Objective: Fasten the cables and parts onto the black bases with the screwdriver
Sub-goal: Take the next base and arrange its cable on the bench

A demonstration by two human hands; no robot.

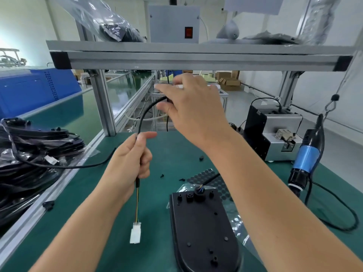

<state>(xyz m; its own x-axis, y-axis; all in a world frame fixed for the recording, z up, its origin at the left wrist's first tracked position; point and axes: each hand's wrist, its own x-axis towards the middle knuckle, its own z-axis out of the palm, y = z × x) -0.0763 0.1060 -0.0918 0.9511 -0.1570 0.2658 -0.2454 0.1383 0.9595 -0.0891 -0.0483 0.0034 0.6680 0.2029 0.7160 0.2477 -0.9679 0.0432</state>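
Black cable (pixel 146 111): it arcs between my two hands, thin and matte, held up off the green mat (pixel 125 193).
Left hand (pixel 130 161): my fingers are curled round the cable near its lower end, thumb stretched out across the top of the fist.
Right hand (pixel 191 108): raised higher and farther out than my left, thumb and fingers pinching the cable's upper end — the end itself is covered by my fingers, so I cannot tell what it finishes in.
Below my left grip: the black sheath stops and thin yellow and orange wires hang straight down to a white connector (pixel 135 232), which dangles just above the mat.
Black base (pixel 202 228): flat on the mat under my right forearm, rounded at the near end, studded with small posts and holes; a second cable enters a round fitting at its far edge. My arm cuts off its right side.
Screwdriver (pixel 307 160): blue and black, hanging to the right of my right arm — its tip is hard to make out.
Small black parts (pixel 201 158): scattered on the mat between my hands and the base, too small to identify.
Left of my left hand: bagged black cables (pixel 29 150), a blurred heap.
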